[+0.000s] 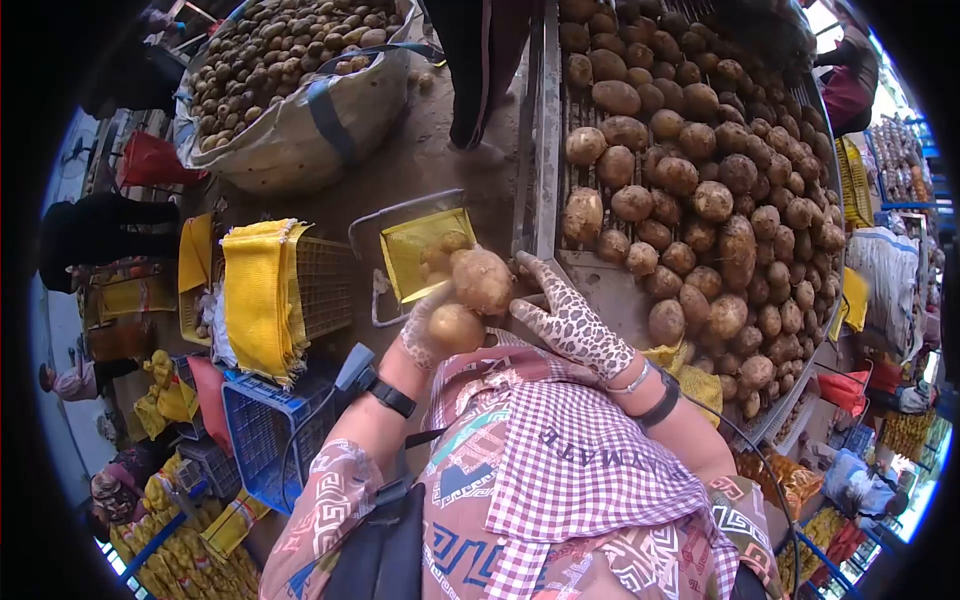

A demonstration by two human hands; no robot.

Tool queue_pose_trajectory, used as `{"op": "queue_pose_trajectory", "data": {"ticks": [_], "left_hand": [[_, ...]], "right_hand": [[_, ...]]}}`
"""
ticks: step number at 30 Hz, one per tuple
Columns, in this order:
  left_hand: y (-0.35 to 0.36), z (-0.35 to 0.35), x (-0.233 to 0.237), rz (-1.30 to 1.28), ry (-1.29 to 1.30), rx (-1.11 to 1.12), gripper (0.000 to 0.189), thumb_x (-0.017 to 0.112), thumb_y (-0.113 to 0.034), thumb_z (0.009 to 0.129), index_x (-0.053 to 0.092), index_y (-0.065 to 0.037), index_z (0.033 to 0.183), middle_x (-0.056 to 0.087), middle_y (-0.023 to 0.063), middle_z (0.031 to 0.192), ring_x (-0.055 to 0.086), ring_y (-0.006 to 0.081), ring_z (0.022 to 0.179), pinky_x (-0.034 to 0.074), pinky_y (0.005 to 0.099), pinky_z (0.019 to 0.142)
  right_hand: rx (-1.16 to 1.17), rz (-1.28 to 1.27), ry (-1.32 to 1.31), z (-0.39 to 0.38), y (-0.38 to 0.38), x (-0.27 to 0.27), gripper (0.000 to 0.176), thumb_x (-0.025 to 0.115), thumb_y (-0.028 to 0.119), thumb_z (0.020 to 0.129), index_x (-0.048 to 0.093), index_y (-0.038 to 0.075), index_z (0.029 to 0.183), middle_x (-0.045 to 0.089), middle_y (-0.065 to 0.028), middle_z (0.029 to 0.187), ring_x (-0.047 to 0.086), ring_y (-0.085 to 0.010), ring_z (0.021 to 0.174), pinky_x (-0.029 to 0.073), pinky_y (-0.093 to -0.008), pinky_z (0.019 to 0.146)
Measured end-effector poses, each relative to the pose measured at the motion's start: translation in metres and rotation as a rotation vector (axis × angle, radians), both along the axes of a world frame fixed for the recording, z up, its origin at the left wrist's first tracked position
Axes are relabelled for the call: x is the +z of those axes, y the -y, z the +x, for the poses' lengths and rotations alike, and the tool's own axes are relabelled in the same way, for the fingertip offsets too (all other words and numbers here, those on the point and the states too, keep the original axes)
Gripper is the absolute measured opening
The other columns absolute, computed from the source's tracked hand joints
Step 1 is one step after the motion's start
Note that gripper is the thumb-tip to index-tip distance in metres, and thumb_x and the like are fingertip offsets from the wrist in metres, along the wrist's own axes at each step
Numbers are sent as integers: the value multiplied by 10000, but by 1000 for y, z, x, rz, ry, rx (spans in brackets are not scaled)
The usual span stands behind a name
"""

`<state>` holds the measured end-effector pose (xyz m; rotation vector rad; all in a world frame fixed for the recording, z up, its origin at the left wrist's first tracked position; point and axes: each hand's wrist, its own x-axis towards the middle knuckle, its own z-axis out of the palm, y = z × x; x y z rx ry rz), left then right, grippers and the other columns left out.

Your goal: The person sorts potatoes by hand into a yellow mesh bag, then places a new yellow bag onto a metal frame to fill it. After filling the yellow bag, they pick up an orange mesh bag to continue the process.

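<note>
Both my hands wear leopard-print gloves and meet in front of the checked apron. My left hand (425, 325) is closed round potatoes: a pale one (456, 328) low in the palm and a larger muddy one (482, 281) above it. Beside the larger potato, my right hand (562, 315) has its fingers spread, with nothing visible in its grip. Just beyond the potatoes, a yellow mesh bag (412, 256) hangs open on a metal frame (402, 203), with some potatoes at its mouth. To the right, many dirty potatoes (713, 200) cover a slatted sorting table (547, 150).
A large white sack (290, 150) full of potatoes stands at the upper left. Folded yellow bags (262, 290) hang over a crate, near a blue crate (262, 440). A person's dark-clad legs (480, 70) are at the top. Other people are at both sides.
</note>
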<state>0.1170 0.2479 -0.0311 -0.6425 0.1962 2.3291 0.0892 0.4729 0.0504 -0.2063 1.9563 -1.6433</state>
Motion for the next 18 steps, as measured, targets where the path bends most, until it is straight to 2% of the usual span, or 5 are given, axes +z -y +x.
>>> {"op": "queue_pose_trajectory", "data": {"ticks": [6,8,10,12,18], "left_hand": [[64,-38,-80,-447,174,33,441,615,-371,860,543,-112,1209,640,118,1070,649,283,896,568,475,720],[69,-44,-77,-488,223,-2,482,595,-402,867,493,-162,1273,549,112,1231,526,299,1144,475,531,894],[63,-52,-78,-668,368,92,511,575,-414,881,464,-138,1297,496,117,1289,452,294,1222,437,510,945],[58,-55,-89,-744,352,122,515,568,-415,887,465,-119,1296,518,106,1260,480,281,1191,454,472,930],[-20,-45,-9,-479,-178,-60,506,573,-396,899,492,-73,1279,596,92,1158,590,217,1030,510,335,834]], "right_hand": [[-220,561,-287,47,-76,-18,413,640,170,846,548,28,1222,589,-164,1164,620,-257,974,497,-341,851],[-492,795,-368,58,-116,-12,370,648,146,834,580,24,1177,614,-154,1103,626,-248,930,501,-332,817],[-895,798,-163,57,-150,13,441,681,184,818,558,-13,1192,587,-216,1144,563,-323,1091,437,-380,947],[-1024,1157,-416,61,-205,-17,602,689,239,817,453,-51,1288,529,-265,1221,518,-387,1135,404,-410,988],[-1009,1236,-36,27,-246,-40,696,696,376,781,438,37,1330,474,-255,1308,480,-393,1187,415,-426,987]]}}
